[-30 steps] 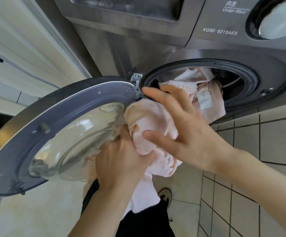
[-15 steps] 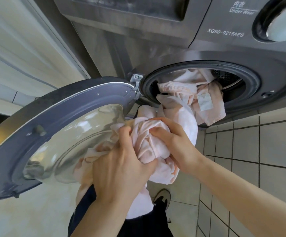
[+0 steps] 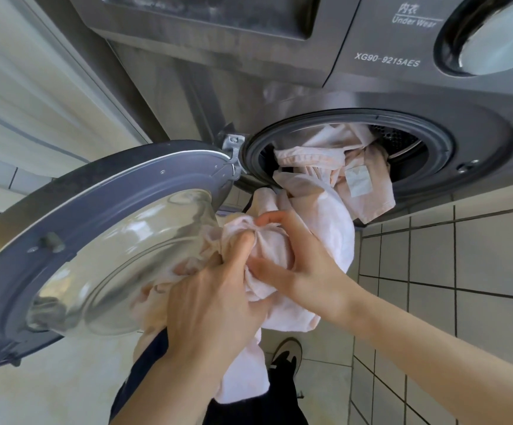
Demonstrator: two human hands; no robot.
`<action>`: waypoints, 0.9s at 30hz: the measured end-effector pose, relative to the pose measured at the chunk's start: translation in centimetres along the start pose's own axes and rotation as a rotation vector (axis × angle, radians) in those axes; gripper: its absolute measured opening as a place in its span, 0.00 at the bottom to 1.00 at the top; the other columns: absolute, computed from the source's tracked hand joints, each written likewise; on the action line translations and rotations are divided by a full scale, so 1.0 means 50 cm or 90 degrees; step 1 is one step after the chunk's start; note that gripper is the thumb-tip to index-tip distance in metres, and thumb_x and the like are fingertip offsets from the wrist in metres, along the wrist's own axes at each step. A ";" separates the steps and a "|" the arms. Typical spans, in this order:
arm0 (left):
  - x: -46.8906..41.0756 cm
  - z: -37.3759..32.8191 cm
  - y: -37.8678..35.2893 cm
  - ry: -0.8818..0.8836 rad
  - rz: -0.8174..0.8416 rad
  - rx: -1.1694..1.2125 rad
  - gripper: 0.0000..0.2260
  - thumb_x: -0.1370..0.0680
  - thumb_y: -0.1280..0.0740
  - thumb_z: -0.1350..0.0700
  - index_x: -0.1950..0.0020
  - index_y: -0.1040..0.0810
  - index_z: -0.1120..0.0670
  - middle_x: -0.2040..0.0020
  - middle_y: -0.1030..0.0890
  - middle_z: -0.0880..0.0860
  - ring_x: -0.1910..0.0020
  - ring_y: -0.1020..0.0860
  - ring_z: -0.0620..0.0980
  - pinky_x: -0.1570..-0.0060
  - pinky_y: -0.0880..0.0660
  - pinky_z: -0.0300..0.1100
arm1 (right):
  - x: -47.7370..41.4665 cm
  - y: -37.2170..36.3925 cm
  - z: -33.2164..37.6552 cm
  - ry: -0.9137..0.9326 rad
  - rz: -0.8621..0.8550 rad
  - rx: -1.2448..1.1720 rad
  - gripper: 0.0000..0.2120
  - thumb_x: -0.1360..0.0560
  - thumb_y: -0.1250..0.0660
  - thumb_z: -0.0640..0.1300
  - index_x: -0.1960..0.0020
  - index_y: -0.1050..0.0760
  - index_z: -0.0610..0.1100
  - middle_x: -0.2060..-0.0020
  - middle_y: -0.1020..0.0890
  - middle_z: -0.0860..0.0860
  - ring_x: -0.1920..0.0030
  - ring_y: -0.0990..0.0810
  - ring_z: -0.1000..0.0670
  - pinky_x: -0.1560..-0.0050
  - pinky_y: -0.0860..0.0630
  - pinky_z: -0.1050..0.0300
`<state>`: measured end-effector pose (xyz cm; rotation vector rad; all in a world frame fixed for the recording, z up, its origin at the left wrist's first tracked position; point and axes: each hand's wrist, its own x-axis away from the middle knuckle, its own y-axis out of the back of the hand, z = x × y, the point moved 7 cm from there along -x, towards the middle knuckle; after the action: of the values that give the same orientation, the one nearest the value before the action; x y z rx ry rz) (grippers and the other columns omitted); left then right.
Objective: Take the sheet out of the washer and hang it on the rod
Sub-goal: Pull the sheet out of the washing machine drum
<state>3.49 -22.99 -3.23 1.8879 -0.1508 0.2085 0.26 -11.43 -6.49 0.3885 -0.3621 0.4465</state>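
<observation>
A pale pink sheet (image 3: 325,207) trails out of the grey washer's round drum opening (image 3: 442,145), part of it still inside, a white label showing on a hanging flap. A bunched wad of it is in front of the opening. My left hand (image 3: 212,305) grips the wad from below and the left. My right hand (image 3: 295,265) grips the same wad from the right, thumb and fingers curled round it. A loose end hangs down past my legs. No rod is in view.
The washer's round door (image 3: 74,240) with its glass bowl stands swung open to the left, close to my left hand. White tiled wall fills the right below the machine. My dark trousers and a shoe (image 3: 287,357) are below on the pale floor.
My right hand came back from the drum opening and closed on the bunched sheet beside my left hand. More sheet has come out of the drum and the wad sits lower.
</observation>
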 end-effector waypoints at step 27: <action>0.041 0.084 0.017 0.068 0.035 0.068 0.23 0.32 0.46 0.34 0.40 0.36 0.41 0.65 0.32 0.40 0.74 0.35 0.42 0.75 0.45 0.29 | -0.296 0.077 -0.199 0.154 0.450 1.077 0.52 0.35 0.25 0.59 0.23 0.55 0.59 0.24 0.44 0.55 0.23 0.50 0.43 0.28 0.56 0.33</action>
<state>5.62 -27.25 -3.30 1.9749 -0.1207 0.3610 -11.53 -9.00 -20.17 1.8503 0.2379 1.4524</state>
